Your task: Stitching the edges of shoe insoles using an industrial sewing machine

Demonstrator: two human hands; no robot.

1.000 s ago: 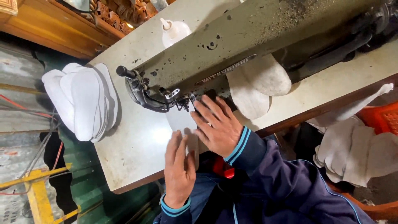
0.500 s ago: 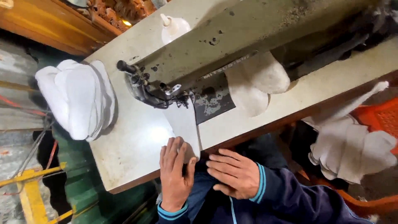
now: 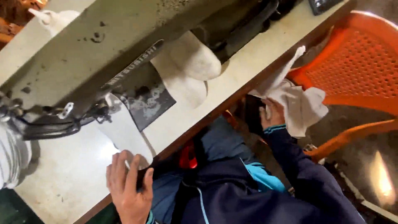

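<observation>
**Right hand off the table, into the cloth pile**

Big change from half a second back: the right hand (image 3: 271,114) has left the table (image 3: 62,182) and swung out to the person's right, below the table edge. It now sits on the white cloth pile (image 3: 300,105) that lies against the orange chair (image 3: 352,70). Fingers are curled into the cloth, the grip closed on a fold of it, with a long strip of the same cloth trailing up towards the table edge.

The left hand (image 3: 126,184) has stayed near the front edge of the table. Its fingers are spread and lie flat, pressing down the near end of the white piece (image 3: 124,130); the grip is apart, nothing pinched. That piece runs from under the fingers up to the foot of the sewing machine (image 3: 83,54), where its far end sits beneath the needle parts.

The view has also swung right, so the stack of white pieces (image 3: 12,153) at the left now shows only at the frame's edge.
</observation>
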